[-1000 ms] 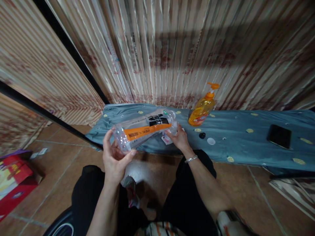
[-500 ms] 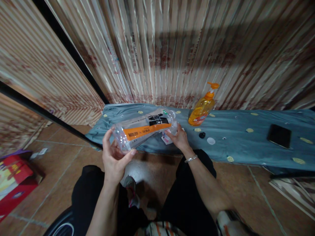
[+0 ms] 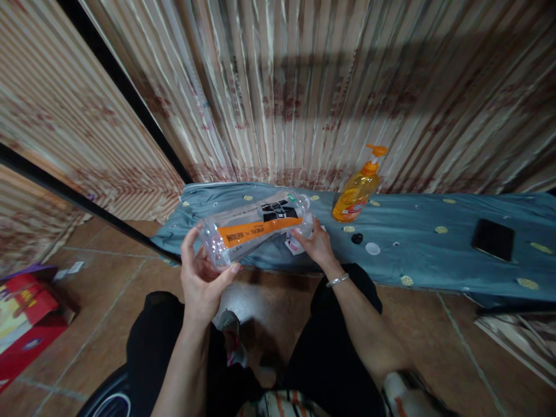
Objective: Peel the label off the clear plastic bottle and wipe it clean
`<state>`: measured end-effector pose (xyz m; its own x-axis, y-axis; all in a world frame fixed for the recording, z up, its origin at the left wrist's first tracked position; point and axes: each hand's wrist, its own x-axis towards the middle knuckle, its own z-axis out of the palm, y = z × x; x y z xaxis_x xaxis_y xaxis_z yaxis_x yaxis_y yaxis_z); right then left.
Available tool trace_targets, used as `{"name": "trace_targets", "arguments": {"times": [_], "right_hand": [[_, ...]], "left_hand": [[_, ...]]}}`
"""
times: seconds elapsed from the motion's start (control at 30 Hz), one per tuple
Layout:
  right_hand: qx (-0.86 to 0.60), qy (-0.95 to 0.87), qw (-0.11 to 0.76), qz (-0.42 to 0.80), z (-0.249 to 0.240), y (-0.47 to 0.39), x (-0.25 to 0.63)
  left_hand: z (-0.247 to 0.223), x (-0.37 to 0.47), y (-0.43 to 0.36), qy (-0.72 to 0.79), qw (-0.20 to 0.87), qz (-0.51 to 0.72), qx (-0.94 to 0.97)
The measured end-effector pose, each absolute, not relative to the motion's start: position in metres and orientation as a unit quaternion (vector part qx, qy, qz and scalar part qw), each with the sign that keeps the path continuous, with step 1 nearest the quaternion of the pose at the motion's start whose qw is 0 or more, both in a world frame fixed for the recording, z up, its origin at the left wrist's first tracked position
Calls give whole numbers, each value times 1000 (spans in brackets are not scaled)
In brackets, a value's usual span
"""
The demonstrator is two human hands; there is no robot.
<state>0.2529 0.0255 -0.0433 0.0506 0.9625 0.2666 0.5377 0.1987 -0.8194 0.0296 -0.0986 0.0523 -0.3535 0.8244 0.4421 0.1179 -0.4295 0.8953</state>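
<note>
A clear plastic bottle (image 3: 260, 226) with an orange, white and black label lies tilted between my hands, above the blue-green cloth. My left hand (image 3: 204, 281) grips its left end, thumb below and fingers around the side. At the other end my right hand (image 3: 316, 242) holds the bottle, wearing a bracelet on the wrist. Partly hidden behind the bottle and right hand is a small white and pink packet (image 3: 294, 244). An orange pump bottle (image 3: 354, 194) of yellow liquid stands to the right, near a small black cap (image 3: 357, 238) and a white disc (image 3: 372, 248).
The patterned cloth surface (image 3: 438, 260) runs across to the right, with a dark phone (image 3: 493, 239) on it. Striped curtains (image 3: 304, 92) hang behind. Black poles (image 3: 125, 92) cross the left side. A red box (image 3: 30, 324) sits on the floor at the left.
</note>
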Motion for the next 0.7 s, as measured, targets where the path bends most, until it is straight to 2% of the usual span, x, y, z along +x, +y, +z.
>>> {"name": "trace_targets", "arguments": {"times": [0.7], "right_hand": [[-585,-643,424,255,-42,25,253]], "left_hand": [[55,29,-97,477,215,668,530]]}}
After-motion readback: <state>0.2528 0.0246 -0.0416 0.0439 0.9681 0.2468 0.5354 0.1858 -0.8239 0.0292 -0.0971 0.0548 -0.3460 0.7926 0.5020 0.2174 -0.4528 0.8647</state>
